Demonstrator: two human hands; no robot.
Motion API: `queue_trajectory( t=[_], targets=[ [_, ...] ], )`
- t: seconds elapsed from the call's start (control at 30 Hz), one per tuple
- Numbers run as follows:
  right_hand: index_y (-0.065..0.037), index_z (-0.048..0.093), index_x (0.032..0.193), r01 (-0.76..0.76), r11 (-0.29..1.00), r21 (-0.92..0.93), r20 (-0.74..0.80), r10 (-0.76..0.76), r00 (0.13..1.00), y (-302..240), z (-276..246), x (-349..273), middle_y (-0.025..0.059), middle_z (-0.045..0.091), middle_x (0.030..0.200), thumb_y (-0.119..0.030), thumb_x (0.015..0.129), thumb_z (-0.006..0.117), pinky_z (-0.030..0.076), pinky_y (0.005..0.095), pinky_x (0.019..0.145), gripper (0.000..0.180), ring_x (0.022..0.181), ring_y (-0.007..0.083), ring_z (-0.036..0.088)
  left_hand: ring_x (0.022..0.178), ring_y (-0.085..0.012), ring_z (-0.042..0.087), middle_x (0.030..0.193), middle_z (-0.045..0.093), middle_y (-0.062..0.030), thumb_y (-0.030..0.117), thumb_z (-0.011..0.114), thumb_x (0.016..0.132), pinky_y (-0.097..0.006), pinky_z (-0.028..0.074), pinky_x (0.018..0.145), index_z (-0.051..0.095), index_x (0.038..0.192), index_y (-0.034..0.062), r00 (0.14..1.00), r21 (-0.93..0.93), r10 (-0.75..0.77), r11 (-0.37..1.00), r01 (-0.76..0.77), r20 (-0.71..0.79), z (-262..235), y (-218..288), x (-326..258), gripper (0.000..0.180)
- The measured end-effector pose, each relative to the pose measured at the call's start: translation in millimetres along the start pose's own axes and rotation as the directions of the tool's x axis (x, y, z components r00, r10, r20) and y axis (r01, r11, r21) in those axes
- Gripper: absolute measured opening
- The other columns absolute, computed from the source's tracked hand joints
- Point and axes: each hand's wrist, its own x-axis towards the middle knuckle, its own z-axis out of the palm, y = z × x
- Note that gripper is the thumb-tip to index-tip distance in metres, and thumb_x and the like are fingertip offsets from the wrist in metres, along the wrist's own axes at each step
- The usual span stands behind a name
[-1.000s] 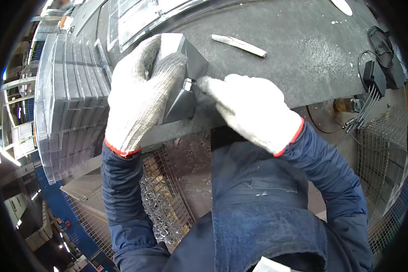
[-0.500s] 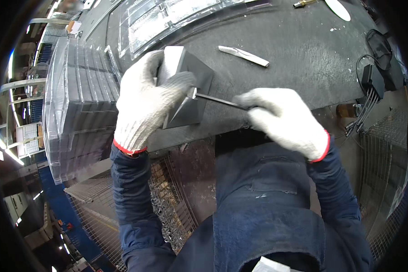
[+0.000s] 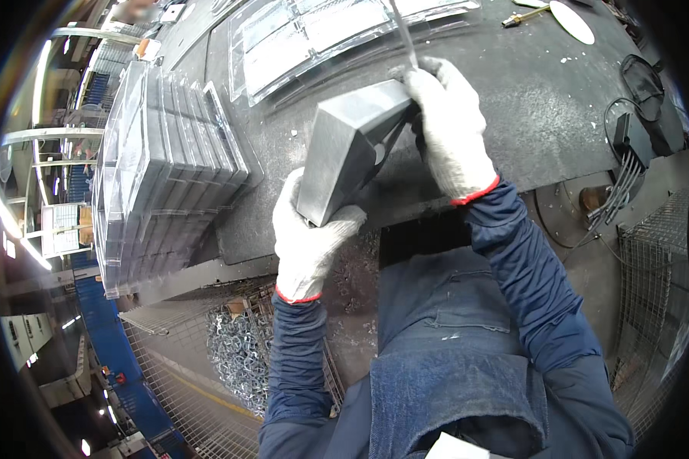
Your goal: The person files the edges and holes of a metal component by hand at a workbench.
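Note:
A grey sheet-metal part (image 3: pixel 344 149), box-shaped with slanted faces and an open side, is held tilted above the bench. My left hand (image 3: pixel 308 237), in a white knit glove with a red cuff, is closed round its lower end. The gloved right hand (image 3: pixel 452 126) is at the part's upper right corner, its fingers bent against it. From that hand a thin metal rod-like tool (image 3: pixel 403 34) points up and away; its exact kind does not show. The right fingertips are partly hidden behind the part.
A dark workbench (image 3: pixel 536 130) bears a stack of clear plastic trays (image 3: pixel 168 168) at left and a flat clear tray (image 3: pixel 283 65) at the back. A brass-tipped tool (image 3: pixel 517 19) and white disc (image 3: pixel 572 23) lie far right. Below stands a wire basket of metal pieces (image 3: pixel 241 356).
The part has been lifted and turned, and my left hand now grips its lower end. My right hand has moved up to its corner, the rod now pointing upward. The white strip is out of sight.

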Motion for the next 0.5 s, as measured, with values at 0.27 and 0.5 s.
queue_trajectory(
  t=[0.27,0.5],
  targets=[
    [-0.002,0.072,0.111,0.553,0.76,-0.341,0.094,-0.558,0.824,5,40,6,0.0186,0.075,0.096,-0.019,0.101,0.073,0.062,0.0426,0.084,0.019,0.092,0.0378,0.077,0.126,-0.0271,0.072,0.141,0.071,-0.0186,0.001,0.095,0.072,-0.042,0.06,0.107,0.056,0.158,0.0021,0.852,0.522,0.492,0.781,-0.342,-0.179,-13,20,5,0.094],
    [0.0,0.074,0.122,0.658,0.677,-0.331,0.21,-0.627,0.75,-3,58,19,0.0128,0.081,0.106,-0.013,0.101,0.075,0.062,0.0338,0.087,0.025,0.098,0.0209,0.08,0.116,-0.0259,0.076,0.127,0.076,-0.0162,0.007,0.098,0.075,-0.04,0.062,0.102,0.067,0.141,0.0002,0.87,0.455,0.478,0.806,-0.379,-0.122,1,5,3,0.073]
  ],
)
